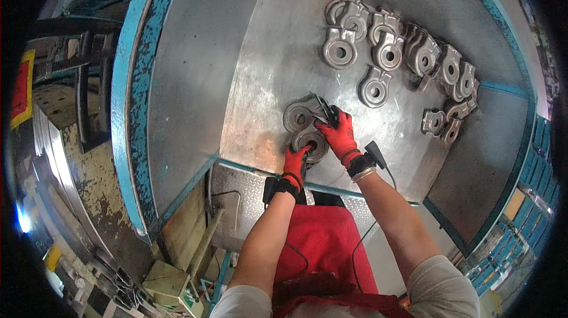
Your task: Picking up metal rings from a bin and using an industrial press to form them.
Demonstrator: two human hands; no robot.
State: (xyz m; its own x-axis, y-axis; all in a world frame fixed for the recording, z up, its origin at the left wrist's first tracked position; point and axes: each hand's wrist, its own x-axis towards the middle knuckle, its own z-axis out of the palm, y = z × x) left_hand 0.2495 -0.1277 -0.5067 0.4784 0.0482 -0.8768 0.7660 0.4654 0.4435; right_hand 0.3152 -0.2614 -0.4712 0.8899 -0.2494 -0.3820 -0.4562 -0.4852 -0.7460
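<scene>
My left hand, in a red glove with black on it, grips the near rim of a grey stamped metal ring bracket with a round hole. Its fingertips reach into the hole. Against the far side of that bracket sits a second ring bracket, lying at the near left of the metal tray's floor. My right hand, gloved the same way, closes at the right edge of the two brackets, by their upright tab ends. The fingers partly hide which bracket it holds.
Several similar ring brackets lie spread and overlapping along the far and right sides. Grey walls with chipped blue edges enclose the tray. A black device with a cord is by my right wrist. Worn machinery stands at left.
</scene>
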